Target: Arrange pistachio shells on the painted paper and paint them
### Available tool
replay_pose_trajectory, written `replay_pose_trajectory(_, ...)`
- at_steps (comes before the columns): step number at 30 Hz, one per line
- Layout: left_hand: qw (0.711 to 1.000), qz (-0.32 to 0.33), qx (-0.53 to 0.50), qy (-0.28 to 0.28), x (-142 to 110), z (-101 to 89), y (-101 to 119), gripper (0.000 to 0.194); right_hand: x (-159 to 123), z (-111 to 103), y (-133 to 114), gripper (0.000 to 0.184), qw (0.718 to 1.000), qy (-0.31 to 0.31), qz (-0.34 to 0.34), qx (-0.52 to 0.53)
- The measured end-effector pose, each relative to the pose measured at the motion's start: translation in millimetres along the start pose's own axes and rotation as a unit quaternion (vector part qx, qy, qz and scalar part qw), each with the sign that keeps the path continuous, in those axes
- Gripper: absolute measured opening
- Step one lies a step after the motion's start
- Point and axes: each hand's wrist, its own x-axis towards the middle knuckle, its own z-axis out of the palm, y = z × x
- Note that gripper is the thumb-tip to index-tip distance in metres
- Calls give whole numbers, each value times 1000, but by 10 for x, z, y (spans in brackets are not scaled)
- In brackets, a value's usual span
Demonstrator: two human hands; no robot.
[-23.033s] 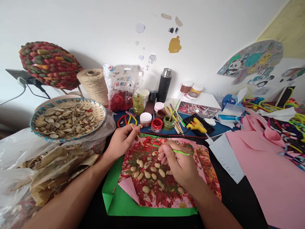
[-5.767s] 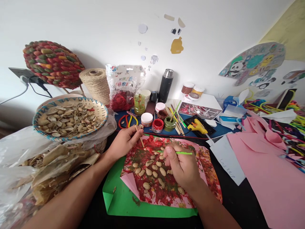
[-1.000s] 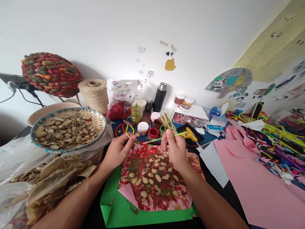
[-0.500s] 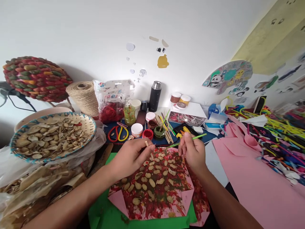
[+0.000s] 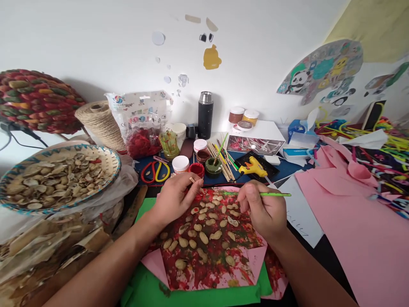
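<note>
Left hand (image 5: 175, 198) pinches a stick (image 5: 192, 180), right hand (image 5: 266, 209) a green brush (image 5: 276, 194) — room between, near paper's (image 5: 212, 266) far edge.

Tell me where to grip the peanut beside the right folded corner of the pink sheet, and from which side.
Pinch the peanut across its plump middle, probably best from above, on the near side: it lies low on the pink sheet, with painted paper in front and a darker peanut just beyond. The right hand is closer but holds a green brush.

Peanuts (image 5: 203, 237) on paper (image 5: 211, 279); paint jars (image 5: 213, 168) behind; shells (image 5: 65, 175) in basket (image 5: 110, 160), left.
</note>
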Motion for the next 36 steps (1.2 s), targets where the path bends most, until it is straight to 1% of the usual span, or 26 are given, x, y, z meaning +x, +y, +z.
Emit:
replay_pose_trajectory(4, 1000, 14, 8, -8, -3, 101, -73, 30, 15, 6, 13, 52, 1000, -9, -1, -13)
replay_pose_trajectory(7, 999, 29, 11, -15, 3, 112, -86, 28, 30, 24, 25, 50, 999, -34, -3, -30)
replay_pose_trajectory(12, 999, 33, 16, -14, 6, 104, -78, 28, 53, 51, 20, 54, 992, -81, 5, -101)
replay_pose_trajectory(14, 999, 36, 14, -16, 7, 107, -78, 27, 49, 50, 32, 54, 993, -74, 16, -96)
replay_pose_trajectory(16, 999, 38, 14, -19, 9, 109, -78, 26, 39, 50, 46, 53, 996, -58, 29, -66)
replay_pose_trajectory(18, 999, 39, 15, -21, 12, 106, -78, 26, 30, 56, 51, 52, 996, -58, 33, -50)
replay_pose_trajectory(22, 999, 43, 18, -25, 15, 98, -76, 25, 33, 75, 28, 54, 992, -95, 22, -82)
replay_pose_trajectory(26, 998, 40, 20, -32, 12, 100, -82, 27, 41, 77, 10, 56, 995, -67, 29, -75)
replay_pose_trajectory(31, 998, 43, 13, -32, 8, 112, -97, 26, 36, 85, 16, 53, 991, -101, 24, -85)
replay_pose_trajectory(36, 998, 37, 19, -36, 12, 111, -93, 28, 34, 82, 24, 56, 993, -74, 35, -89)
